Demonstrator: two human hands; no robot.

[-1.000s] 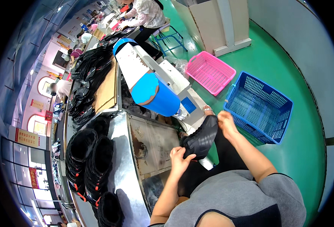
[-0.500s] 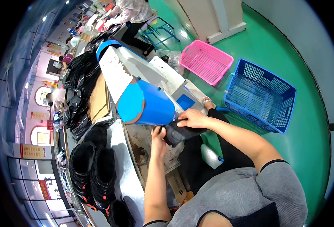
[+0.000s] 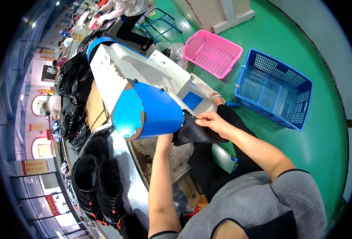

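Note:
A black shoe upper (image 3: pixel 198 133) lies spread at the end of the blue-and-white machine (image 3: pixel 160 109), its far edge against the machine's head. My right hand (image 3: pixel 215 121) pinches the upper along its top right side, thumb and fingers closed on it. At the upper's left side, my left hand (image 3: pixel 165 142) reaches under the machine's blue head. The fingers of that hand are hidden by the head and the black material.
Black fur-lined boots (image 3: pixel 85 175) stand on the metal bench top at left. Behind them lies a long pile of black pieces (image 3: pixel 74 85). A pink basket (image 3: pixel 213 51) and a blue crate (image 3: pixel 271 87) sit on the green floor at right. A person (image 3: pixel 124 12) works farther up the bench.
The upper has been turned and spread wider toward the right. My left hand has slid in under the machine's head, hiding its fingers. My right hand has moved right along the edge.

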